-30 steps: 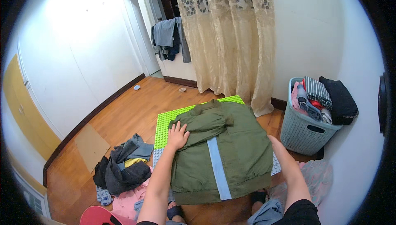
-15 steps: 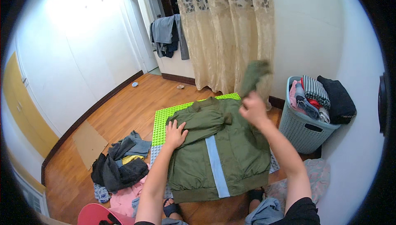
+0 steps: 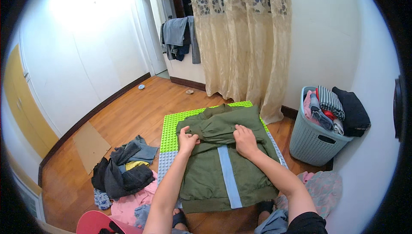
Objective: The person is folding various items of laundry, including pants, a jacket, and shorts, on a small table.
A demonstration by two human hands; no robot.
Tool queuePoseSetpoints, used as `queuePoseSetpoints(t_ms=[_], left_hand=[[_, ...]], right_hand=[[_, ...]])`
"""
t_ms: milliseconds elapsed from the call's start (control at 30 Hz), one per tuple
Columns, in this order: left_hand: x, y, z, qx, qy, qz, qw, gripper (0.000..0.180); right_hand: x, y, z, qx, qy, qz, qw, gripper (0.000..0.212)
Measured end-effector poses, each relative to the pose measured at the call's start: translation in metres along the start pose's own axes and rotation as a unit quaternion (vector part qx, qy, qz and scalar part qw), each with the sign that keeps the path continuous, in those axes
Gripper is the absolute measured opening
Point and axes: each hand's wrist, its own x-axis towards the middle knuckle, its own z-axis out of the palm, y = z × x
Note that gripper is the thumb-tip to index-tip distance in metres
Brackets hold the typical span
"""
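A dark green jacket (image 3: 253, 174) lies front up before me, a light blue strip (image 3: 228, 178) running down its middle. Both sleeves are laid across its chest, one over the other. With the fingers of my left hand (image 3: 189, 142) I pinch the sleeve (image 3: 216, 130) near its cuff, at the jacket's left side. My right hand (image 3: 246, 141) is closed on the same sleeve farther along, its fingertips pressed into the cloth. Underneath is a studded play mat (image 3: 169, 129), green at the far part and grey-blue nearer me.
To the left a pile of dark clothes (image 3: 131, 180) and a pink garment (image 3: 133, 202) lie on the wooden floor by a red tub (image 3: 96, 224). A blue laundry basket (image 3: 315, 144) with folded clothes stands at the right, and a patterned cloth (image 3: 324, 191) lies nearer.
My right hand has brought the raised right sleeve down and leftward over the jacket's chest. My left hand has gone from resting flat to pinching the sleeve near its cuff.
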Motion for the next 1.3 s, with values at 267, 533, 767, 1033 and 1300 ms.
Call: queuePoseSetpoints(t_ms=[267,533,767,1033,1300], left_hand=[[-0.032,-0.006,0.006,0.475,0.024,0.283,0.833,0.035],[-0.073,-0.007,-0.010,0.534,-0.072,0.294,0.789,0.048],[-0.148,0.002,-0.049,0.561,-0.229,0.318,0.729,0.055],[-0.217,0.019,-0.096,0.553,-0.329,0.396,0.655,0.059],[-0.204,0.019,-0.110,0.553,-0.342,0.526,0.548,0.062]], right_hand=[[-0.021,0.016,-0.011,0.034,-0.103,0.095,0.989,0.028],[-0.051,0.003,-0.045,0.040,-0.164,0.095,0.981,0.040],[-0.101,-0.016,-0.098,0.096,-0.237,0.073,0.964,0.046],[-0.152,-0.049,-0.158,0.096,-0.222,0.025,0.970,0.050],[-0.204,-0.005,-0.154,-0.129,-0.139,-0.137,0.972,0.050]])
